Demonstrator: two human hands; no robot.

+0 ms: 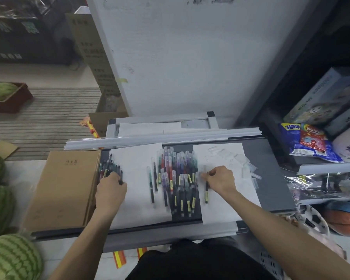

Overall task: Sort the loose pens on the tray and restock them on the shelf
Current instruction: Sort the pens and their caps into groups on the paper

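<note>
While both hands are down on the tray (pixel 275 154), the head view, the only one there is, shows the sorting partway along. The loose pens (pixel 178 178) lie in a thick jumble in the middle, partly on the dark tray and partly over the edge of the left white sheet (pixel 135 199). A smaller sorted group (pixel 109 167) of dark pens lies fanned at that sheet's left edge, just beside the cardboard box (pixel 65 188). The left hand (pixel 110 189) rests on that group with its fingers bent down over it. Its back faces the camera, so I cannot tell whether it grips a pen or merely steadies the row. The right hand (pixel 220 179) sits at the jumble's right edge, over the right white sheet (pixel 226 209), and pinches a dark pen (pixel 206 191) with a yellow label, barrel pointing toward the person. Clear caps (pixel 249 170) lie scattered further right, near the shelf (pixel 321 168).

To my eye the step in hand is pulling one pen out and placing it with its kind. Done well, the pinched pen should be lifted clear of its neighbours rather than dragged, so the jumble does not roll. It should be laid parallel to its group, caps the same way, so each bundle can later be gathered in one grasp for the shelf.
</note>
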